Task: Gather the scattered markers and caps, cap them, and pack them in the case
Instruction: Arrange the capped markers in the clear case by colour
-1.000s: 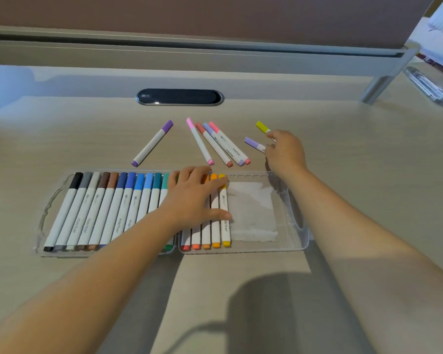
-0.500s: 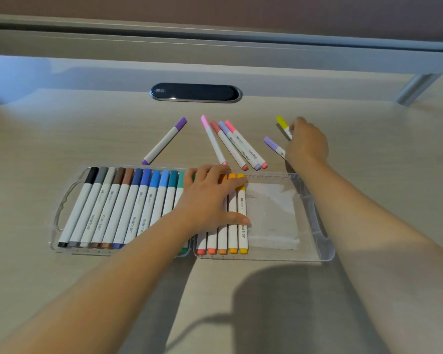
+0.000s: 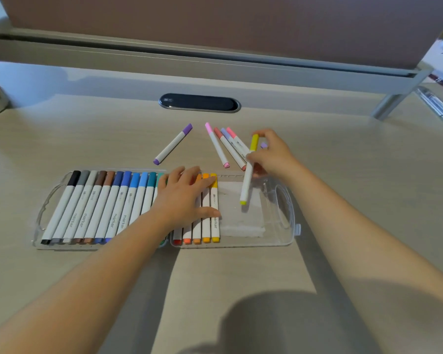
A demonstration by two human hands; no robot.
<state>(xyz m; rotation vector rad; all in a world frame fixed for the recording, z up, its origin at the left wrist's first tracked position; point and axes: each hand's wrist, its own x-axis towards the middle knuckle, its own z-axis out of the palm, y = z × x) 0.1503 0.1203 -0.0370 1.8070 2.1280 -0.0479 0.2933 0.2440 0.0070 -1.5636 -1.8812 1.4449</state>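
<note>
Pale wood-grain desk (image 3: 343,154), matte and smooth, with a dark oval cable port (image 3: 199,102) set in near the back edge. Clear plastic case (image 3: 287,226) sits open in front of the person, glossy and see-through with rounded corners, and most of it is already filled with a neat row of white-barrelled markers (image 3: 108,208) running from black through blues to oranges.

Left hand (image 3: 187,198) lies flat with straight fingers across the packed row, pressing them in place. Right hand (image 3: 271,155) pinches the yellow marker (image 3: 246,186) near its upper end, so it hangs tilted over the empty part of the case, lower tip just above the white liner (image 3: 241,221) on the bottom.

What could go wrong imo: those barrels are slick round plastic, so if the yellow one drops in at that tilt it could roll or land crooked across the gap instead of beside the orange one. And lifting the left hand too soon might let the row slide. Loose ones to go: a purple marker (image 3: 173,144) alone, a bunch of pink ones (image 3: 221,146) just beside the right hand, plus something lilac (image 3: 264,145) mostly hidden behind the fingers
</note>
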